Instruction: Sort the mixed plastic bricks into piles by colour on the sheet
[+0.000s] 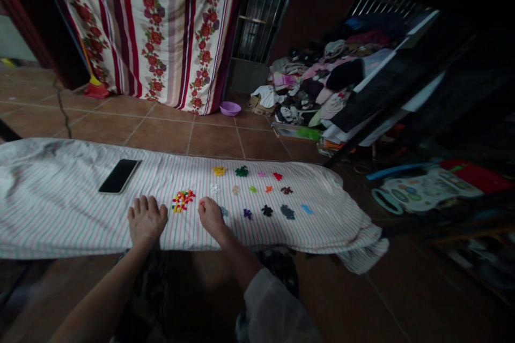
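Note:
My left hand (147, 220) lies palm down on the striped cloth (72, 225), fingers stretched out, holding nothing. A mixed heap of small red, yellow, orange, green and white pieces (183, 201) is between my two hands. Just right of that heap, my right hand (211, 217) is closed in a pinch; whatever its fingertips hold is too small to make out. Near it lie white pieces (215, 188) and a grey-blue pile (224, 212) partly covered by the hand. Single-colour piles continue rightward, among them yellow (219, 171), dark green (241, 171), red (277, 176), purple (247, 214) and black (266, 210).
A dark-screened phone (119, 176) rests on the cloth at left. Beyond the cloth are a floral curtain (161, 27), a purple basin (230, 109), a red dustpan (96, 89) and a large clothes heap (317, 80). More piles, such as dark grey (287, 211), sit at right.

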The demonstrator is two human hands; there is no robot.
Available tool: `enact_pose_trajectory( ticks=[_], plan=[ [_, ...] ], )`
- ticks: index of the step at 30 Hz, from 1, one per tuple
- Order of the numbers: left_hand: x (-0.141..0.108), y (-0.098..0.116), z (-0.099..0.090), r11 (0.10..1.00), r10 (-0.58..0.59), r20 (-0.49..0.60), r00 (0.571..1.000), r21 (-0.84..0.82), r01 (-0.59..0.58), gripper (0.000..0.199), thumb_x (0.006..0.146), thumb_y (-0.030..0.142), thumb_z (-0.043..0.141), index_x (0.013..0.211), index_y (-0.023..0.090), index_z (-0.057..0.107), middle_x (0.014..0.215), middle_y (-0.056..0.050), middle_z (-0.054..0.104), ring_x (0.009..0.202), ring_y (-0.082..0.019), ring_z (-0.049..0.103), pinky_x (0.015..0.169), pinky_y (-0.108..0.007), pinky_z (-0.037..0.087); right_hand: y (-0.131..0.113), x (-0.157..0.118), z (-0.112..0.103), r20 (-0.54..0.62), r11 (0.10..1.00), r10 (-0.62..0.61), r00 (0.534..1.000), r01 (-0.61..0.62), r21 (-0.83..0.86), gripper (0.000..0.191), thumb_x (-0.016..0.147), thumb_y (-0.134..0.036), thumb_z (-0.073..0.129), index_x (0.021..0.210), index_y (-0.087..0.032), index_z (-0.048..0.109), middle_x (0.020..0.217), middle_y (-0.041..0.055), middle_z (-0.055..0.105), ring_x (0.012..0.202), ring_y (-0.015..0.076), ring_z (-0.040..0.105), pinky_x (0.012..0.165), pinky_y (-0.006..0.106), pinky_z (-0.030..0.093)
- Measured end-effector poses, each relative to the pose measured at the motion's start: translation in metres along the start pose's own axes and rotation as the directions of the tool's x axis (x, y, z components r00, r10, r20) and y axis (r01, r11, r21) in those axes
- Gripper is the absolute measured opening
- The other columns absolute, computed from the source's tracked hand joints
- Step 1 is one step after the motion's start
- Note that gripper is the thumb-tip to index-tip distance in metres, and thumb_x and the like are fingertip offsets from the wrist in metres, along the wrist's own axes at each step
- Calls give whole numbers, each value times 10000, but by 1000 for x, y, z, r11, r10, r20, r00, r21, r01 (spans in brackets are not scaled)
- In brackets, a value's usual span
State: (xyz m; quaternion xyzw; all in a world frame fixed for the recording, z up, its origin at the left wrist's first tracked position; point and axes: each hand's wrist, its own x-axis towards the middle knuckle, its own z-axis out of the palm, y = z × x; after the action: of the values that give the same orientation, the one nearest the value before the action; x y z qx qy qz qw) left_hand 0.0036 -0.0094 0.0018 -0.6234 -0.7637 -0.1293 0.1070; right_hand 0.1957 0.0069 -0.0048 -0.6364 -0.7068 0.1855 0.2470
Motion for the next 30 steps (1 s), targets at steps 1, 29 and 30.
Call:
enact_pose_trajectory(
  ticks=[1, 29, 30],
  plan=[
    [0, 0, 0, 1000, 1, -7, 1000, 2, -1, 561, 901, 382, 254, 1258, 42, 520, 1357, -233, 502, 1314, -362, 399, 1053, -484, 296, 2, -1, -1, -1, 999, 0, 1000, 0, 53, 179, 849, -82, 485, 926, -188, 607, 926, 50, 676, 911, 168, 617, 837, 269, 455],
    [-1, 6, -14, 1000, 0, 53, 999, 27, -1, 515, 898, 370, 270, 1236, 72, 519, 1340, -217, 506, 1292, -342, 421, 1020, -453, 324, 198, 5, -160, -312, 851, 517, 797, -516, 93, 294, 705, -101, 507, 881, -196, 724, 888, 45, 742, 906, 169, 688, 897, 265, 497],
    [-1, 6, -14, 1000, -3, 58, 998, 30, 1, 512, 899, 370, 268, 1231, 75, 521, 1338, -214, 510, 1288, -340, 425, 1021, -451, 325, 200, 7, -159, -302, 842, 530, 792, -532, 83, 299, 706, -92, 508, 884, -191, 726, 898, 52, 742, 917, 175, 688, 908, 273, 495]
  ],
)
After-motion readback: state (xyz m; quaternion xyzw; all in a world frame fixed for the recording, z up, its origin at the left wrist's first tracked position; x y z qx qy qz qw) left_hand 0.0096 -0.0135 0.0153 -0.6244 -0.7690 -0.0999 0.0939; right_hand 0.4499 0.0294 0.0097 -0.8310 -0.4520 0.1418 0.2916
